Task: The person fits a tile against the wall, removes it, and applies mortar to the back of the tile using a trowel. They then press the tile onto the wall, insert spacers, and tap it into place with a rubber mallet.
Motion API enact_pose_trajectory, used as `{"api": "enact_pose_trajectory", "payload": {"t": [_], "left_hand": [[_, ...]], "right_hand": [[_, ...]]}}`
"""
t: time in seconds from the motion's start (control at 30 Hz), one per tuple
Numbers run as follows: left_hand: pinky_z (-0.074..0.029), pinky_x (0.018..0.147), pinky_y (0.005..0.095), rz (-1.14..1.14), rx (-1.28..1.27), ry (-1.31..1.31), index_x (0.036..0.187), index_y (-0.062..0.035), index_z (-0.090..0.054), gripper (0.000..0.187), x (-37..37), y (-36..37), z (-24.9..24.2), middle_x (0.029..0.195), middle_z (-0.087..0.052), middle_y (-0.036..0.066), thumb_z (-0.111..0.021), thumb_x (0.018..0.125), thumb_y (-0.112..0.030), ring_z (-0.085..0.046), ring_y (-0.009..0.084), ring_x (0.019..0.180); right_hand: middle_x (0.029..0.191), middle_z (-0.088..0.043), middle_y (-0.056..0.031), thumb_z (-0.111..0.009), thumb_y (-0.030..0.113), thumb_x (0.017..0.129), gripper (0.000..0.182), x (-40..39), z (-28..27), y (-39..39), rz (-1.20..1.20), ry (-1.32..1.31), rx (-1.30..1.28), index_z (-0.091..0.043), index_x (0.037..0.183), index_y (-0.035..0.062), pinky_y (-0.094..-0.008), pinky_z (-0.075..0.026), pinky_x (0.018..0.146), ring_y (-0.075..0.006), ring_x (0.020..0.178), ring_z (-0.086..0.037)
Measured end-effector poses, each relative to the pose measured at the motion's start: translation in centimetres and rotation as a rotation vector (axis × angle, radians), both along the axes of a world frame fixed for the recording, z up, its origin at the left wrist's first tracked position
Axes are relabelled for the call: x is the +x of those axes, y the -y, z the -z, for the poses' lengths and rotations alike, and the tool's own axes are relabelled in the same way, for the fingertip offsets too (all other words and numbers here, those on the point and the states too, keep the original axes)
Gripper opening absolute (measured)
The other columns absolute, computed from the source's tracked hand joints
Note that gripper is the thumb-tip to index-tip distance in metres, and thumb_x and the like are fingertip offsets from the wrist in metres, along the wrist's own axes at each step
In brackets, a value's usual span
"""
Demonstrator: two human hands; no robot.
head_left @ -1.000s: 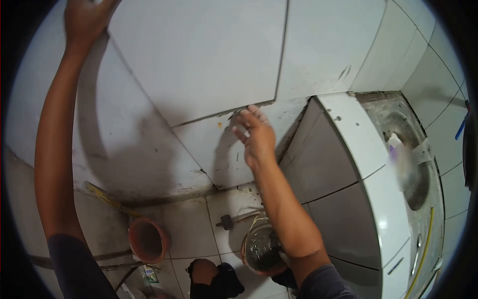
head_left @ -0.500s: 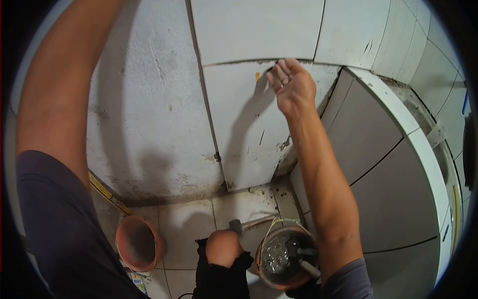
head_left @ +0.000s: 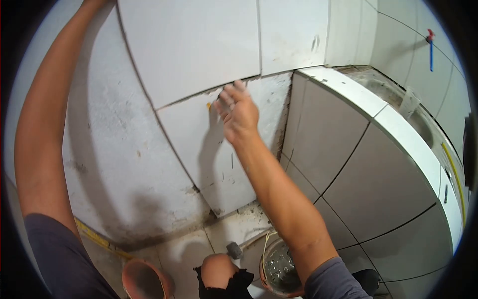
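Tiled room, seen from above and close to the wall (head_left: 107, 149). Left stretch of wall bare, rough grey render, stained dark near the floor. Right of it, big white tiles: upper tile (head_left: 191, 47) set high, lower tile (head_left: 219, 149) below it, smeared with grey mortar and scratched, a dark joint between the two. Small orange spacer (head_left: 208, 105) stuck in that joint, just left of the fingers. Further right, a tiled ledge (head_left: 378, 112) with a white top edge and grey tiled front, running away toward the far corner; a red-and-blue fitting (head_left: 430, 45) high on the far wall. Floor (head_left: 186, 249) of pale tiles, dirty with mortar along the wall foot; yellow level (head_left: 97, 236) lying against the wall at lower left.

Right hand (head_left: 238, 113) raised against the lower tile at the joint, fingers loosely apart and slightly curled, clamped on nothing, fingertips touching or just off the upper edge of the tile; cannot tell which. Left arm (head_left: 42, 139) stretched up along the bare wall, its hand cut off by the top of the frame, so grip not shown.

Down on the floor: bucket (head_left: 279, 269) of wet grey mortar beside the right arm, orange bowl (head_left: 147, 281) at lower left, hammer (head_left: 234, 249) between them, knee (head_left: 216, 271) in torn dark trousers just in front.
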State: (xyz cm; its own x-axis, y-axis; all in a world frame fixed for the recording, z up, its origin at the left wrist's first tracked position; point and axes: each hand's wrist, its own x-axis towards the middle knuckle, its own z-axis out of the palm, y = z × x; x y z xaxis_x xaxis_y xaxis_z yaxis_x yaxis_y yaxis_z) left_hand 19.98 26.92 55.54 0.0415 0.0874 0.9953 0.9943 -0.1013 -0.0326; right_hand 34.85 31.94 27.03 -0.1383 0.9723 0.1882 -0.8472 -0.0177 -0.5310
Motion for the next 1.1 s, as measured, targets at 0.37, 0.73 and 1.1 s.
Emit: {"api": "enact_pose_trajectory", "payload": {"t": [0.37, 0.73, 1.1], "left_hand": [[-0.046, 0.083, 0.0354, -0.089, 0.272, -0.409, 0.102, -0.0066, -0.063, 0.045, -4.8, -2.8, -2.6, 0.093, -0.056, 0.007, -0.069, 0.074, -0.041, -0.053, 0.0225, 0.096], [-0.045, 0.08, 0.0338, -0.031, 0.189, -0.323, 0.098, -0.0067, -0.064, 0.037, -4.0, -2.2, -2.1, 0.091, -0.056, 0.007, -0.068, 0.076, -0.036, -0.052, 0.0215, 0.09], [-0.044, 0.081, 0.0341, -0.016, 0.186, -0.299, 0.099, -0.0063, -0.063, 0.034, -3.9, -2.1, -2.0, 0.093, -0.056, 0.007, -0.068, 0.077, -0.032, -0.052, 0.0219, 0.092]], "right_hand": [[0.135, -0.033, -0.0124, -0.048, 0.011, 0.089, 0.058, 0.1, 0.0, 0.4, -0.057, -0.026, 0.026, -0.02, 0.139, 0.0038, -0.0371, -0.04, 0.092, -0.0225, 0.116, -0.04], [0.097, -0.052, 0.0017, -0.057, 0.007, 0.083, 0.059, -0.7, 0.6, -0.1, -0.038, -0.101, -0.038, -0.029, 0.135, 0.0068, -0.0312, -0.046, 0.08, -0.0078, 0.087, -0.051], [0.102, -0.053, 0.0031, -0.057, 0.006, 0.083, 0.058, -0.4, 0.7, 0.0, -0.035, -0.057, -0.028, -0.031, 0.135, 0.0086, -0.0308, -0.044, 0.083, -0.0074, 0.091, -0.053]]}}
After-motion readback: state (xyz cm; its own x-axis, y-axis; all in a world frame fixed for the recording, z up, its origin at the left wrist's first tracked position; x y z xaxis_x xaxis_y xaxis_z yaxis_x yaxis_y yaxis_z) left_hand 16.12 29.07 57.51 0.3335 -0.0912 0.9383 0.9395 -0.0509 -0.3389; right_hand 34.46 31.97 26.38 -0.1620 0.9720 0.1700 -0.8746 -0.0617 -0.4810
